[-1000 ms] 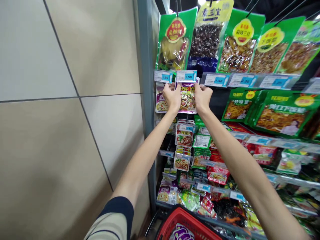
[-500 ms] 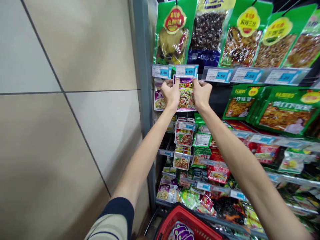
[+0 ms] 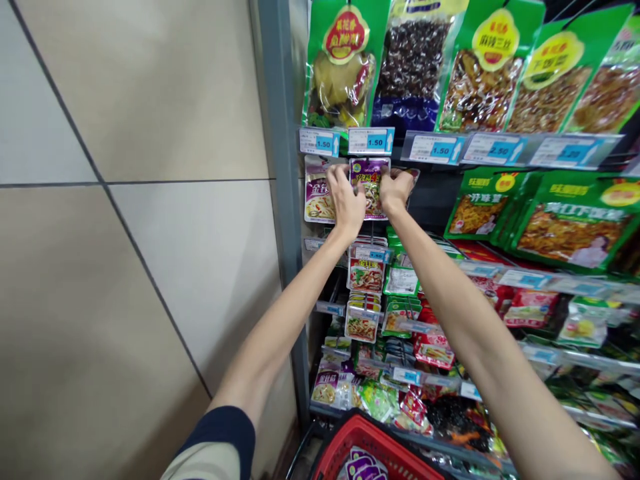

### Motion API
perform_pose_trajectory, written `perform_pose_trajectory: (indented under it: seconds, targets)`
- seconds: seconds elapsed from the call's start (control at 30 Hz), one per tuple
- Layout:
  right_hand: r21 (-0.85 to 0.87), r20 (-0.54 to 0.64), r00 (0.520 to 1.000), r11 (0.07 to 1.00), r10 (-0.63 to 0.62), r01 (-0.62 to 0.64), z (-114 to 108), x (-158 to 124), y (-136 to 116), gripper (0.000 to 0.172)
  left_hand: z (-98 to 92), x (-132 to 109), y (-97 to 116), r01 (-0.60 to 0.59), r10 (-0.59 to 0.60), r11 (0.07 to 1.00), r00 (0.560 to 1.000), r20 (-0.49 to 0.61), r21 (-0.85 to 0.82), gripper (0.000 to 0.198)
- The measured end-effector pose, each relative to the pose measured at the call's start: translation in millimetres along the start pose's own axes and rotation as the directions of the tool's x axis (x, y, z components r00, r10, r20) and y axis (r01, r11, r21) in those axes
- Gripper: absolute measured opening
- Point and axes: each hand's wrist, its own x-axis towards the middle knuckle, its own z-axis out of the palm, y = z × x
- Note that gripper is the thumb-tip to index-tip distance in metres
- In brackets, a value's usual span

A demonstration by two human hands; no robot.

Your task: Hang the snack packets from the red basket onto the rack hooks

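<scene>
Purple packet [image 3: 368,171], one: I see it hanging near the rack's [image 3: 284,200] left edge. My left hand [image 3: 349,205]: fingers parted, beside it. My right hand [image 3: 396,189]: fingers curled, grip unclear.

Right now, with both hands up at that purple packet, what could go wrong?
The left hand overlaps the neighbouring pale packet, so it might knock that one too. The price tag sits just above the purple packet, so an upward move could catch it. The right hand hides much of the packet beside it; a loose grip there might go unseen.
</scene>
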Motion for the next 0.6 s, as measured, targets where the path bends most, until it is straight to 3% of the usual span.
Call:
perform_pose_trajectory:
  seconds: [0.1,0.2,0.3,0.43,0.53,0.6]
  targets:
    - [-0.049,-0.037,0.999,0.999,0.012,-0.014,11.5,3.8,8.4,0.039,6.8,-10.8,-10.3,-0.128,0.102,0.987,0.967,0.233,0.097,0.046]
    - [-0.036,-0.058,0.998,0.999,0.005,-0.007,17.6,-0.3,15.6,0.039,20.3,-10.7,-28.7,-0.042,-0.027,0.981,0.94,0.341,0.191,0.061]
    - [-0.021,-0.084,0.995,0.998,0.057,-0.059,17.4,-6.4,20.6,0.041,26.7,-9.1,-40.1,0.077,-0.152,0.969,0.934,0.323,0.233,0.066]
    - [0.009,-0.099,0.99,0.995,0.102,-0.101,3.5,-15.7,18.6,0.039,14.3,-13.7,-35.2,0.165,-0.199,0.975,0.944,0.262,0.146,0.048]
    - [0.136,-0.098,0.994,0.99,0.04,-0.026,-14.8,-32.5,5.1,0.043,-0.8,-14.3,-23.7,0.274,-0.256,0.958,0.95,0.179,-0.088,0.026]
    - [0.281,-0.054,0.998,0.96,0.012,0.003,-25.2,-49.0,-10.9,0.047,-8.5,-9.4,-14.9,0.353,-0.326,0.883,0.935,0.138,-0.309,0.015]
